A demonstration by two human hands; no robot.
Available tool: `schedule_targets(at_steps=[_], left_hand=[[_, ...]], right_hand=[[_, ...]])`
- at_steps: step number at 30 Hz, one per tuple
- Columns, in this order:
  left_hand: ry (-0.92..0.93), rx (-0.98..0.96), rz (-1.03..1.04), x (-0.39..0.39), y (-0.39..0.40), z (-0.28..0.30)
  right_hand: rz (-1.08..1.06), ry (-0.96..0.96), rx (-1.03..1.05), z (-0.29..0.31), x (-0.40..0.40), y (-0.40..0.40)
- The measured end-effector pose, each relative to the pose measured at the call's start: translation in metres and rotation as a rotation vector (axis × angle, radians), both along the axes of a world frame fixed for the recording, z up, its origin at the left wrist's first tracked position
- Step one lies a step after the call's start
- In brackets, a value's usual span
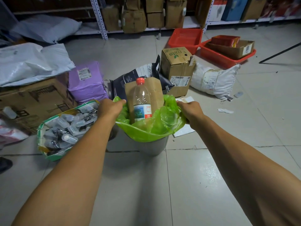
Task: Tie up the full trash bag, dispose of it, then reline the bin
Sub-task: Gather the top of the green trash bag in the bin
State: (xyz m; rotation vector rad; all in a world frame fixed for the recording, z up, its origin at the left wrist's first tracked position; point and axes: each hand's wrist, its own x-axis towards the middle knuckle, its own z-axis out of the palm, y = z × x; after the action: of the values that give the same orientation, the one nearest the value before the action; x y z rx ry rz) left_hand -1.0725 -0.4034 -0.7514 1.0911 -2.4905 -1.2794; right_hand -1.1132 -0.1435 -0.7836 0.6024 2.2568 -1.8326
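Observation:
A grey bin (pixel 151 146) stands on the tiled floor in the middle of the head view, lined with a bright green trash bag (pixel 160 123). A clear plastic bottle (pixel 142 100) with a red cap and a piece of brown cardboard (pixel 155 91) stick up out of the bag. My left hand (pixel 110 108) grips the bag's rim on the left side. On the right side my right hand (pixel 189 110) is closed on the rim. Both arms reach forward over the floor.
A green-edged sack of small plastic items (pixel 65 128) sits left of the bin. Cardboard boxes (pixel 178 69), a purple parcel (pixel 87 82), a white sack (pixel 213 80) and red crates (pixel 186 39) lie behind. Shelving with boxes (pixel 135 15) lines the back. A white sheet (pixel 184 129) lies right of the bin.

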Motion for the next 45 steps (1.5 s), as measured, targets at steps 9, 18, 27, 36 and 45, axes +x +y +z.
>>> schedule_targets(at_steps=[9, 18, 27, 36, 45], left_hand=[[0.088, -0.112, 0.036, -0.019, 0.000, 0.016], [0.243, -0.012, 0.124, -0.041, -0.003, 0.018], [0.347, 0.155, 0.151, -0.041, -0.004, 0.009], [0.019, -0.038, -0.066, -0.053, -0.015, 0.009], [-0.265, -0.536, -0.256, -0.058, -0.027, 0.015]], right_hand=[[0.087, 0.062, 0.216, 0.003, -0.025, -0.016], [-0.025, 0.272, 0.025, 0.022, -0.055, -0.031], [-0.025, 0.364, -0.273, 0.048, -0.045, -0.031], [0.159, 0.160, 0.104, 0.031, -0.058, -0.031], [0.141, 0.171, 0.275, 0.018, -0.077, -0.036]])
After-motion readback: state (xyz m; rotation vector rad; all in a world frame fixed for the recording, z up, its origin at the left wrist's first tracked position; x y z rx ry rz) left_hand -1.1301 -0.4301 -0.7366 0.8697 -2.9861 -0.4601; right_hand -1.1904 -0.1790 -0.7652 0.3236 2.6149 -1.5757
